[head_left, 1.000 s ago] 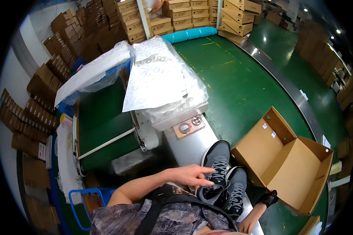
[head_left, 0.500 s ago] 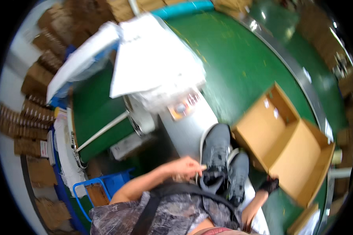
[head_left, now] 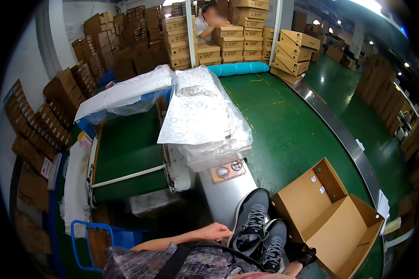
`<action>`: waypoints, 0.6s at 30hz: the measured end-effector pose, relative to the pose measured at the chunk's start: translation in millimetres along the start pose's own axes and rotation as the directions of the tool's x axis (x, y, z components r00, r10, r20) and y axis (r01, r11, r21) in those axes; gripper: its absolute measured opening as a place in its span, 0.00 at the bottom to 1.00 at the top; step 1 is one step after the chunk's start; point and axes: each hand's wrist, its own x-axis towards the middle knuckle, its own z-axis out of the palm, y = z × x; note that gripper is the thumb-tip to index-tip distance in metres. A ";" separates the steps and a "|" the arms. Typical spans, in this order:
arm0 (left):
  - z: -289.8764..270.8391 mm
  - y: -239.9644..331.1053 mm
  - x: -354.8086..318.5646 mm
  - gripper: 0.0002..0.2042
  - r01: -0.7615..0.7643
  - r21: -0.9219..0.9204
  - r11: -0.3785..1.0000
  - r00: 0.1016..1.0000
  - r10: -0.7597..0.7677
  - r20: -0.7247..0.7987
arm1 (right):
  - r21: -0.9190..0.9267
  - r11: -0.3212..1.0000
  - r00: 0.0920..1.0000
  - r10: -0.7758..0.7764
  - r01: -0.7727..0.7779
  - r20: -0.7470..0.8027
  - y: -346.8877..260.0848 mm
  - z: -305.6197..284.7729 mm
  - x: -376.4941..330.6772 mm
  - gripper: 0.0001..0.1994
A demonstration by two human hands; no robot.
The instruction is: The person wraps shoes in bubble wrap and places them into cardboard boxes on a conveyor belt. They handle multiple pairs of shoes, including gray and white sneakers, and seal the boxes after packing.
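Packing step: left hand [head_left: 216, 231] pinches the upper shoe [head_left: 251, 221]; right hand [head_left: 307, 256] is mostly hidden, grip indeterminate. Next: lift the pair into the open box [head_left: 330, 218].

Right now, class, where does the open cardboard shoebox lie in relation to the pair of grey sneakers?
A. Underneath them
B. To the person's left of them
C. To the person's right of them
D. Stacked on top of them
C: the open cardboard shoebox lies empty to the person's right of the grey sneakers, beside them on the metal table.
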 end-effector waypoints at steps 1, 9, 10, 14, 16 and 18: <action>0.4 -0.3 -2.8 0.17 0.024 -0.013 1.000 0.999 -0.025 -0.024 | -0.004 1.000 1.000 -0.011 0.011 0.014 -3.9 1.5 -4.8 0.14; -2.7 -14.9 -11.0 0.16 0.059 -0.071 0.996 0.993 -0.066 -0.098 | -0.027 0.994 0.983 -0.097 0.103 0.157 -31.1 29.3 -25.6 0.14; -0.3 -15.1 -12.8 0.16 0.043 -0.063 0.997 0.994 -0.049 -0.101 | -0.033 0.993 0.979 -0.107 0.114 0.175 -33.8 31.2 -27.4 0.14; -3.1 -16.8 -8.7 0.16 0.038 -0.070 0.997 0.995 -0.044 -0.092 | -0.040 0.986 0.959 -0.149 0.163 0.241 -47.4 50.0 -32.9 0.14; -2.9 -17.2 -8.3 0.17 0.025 -0.056 0.998 0.995 -0.030 -0.090 | -0.042 0.983 0.948 -0.161 0.179 0.273 -55.4 60.5 -34.5 0.14; -7.2 -16.8 -4.7 0.18 0.015 -0.044 0.999 0.997 -0.018 -0.081 | -0.041 0.982 0.945 -0.165 0.184 0.283 -60.1 66.5 -33.8 0.14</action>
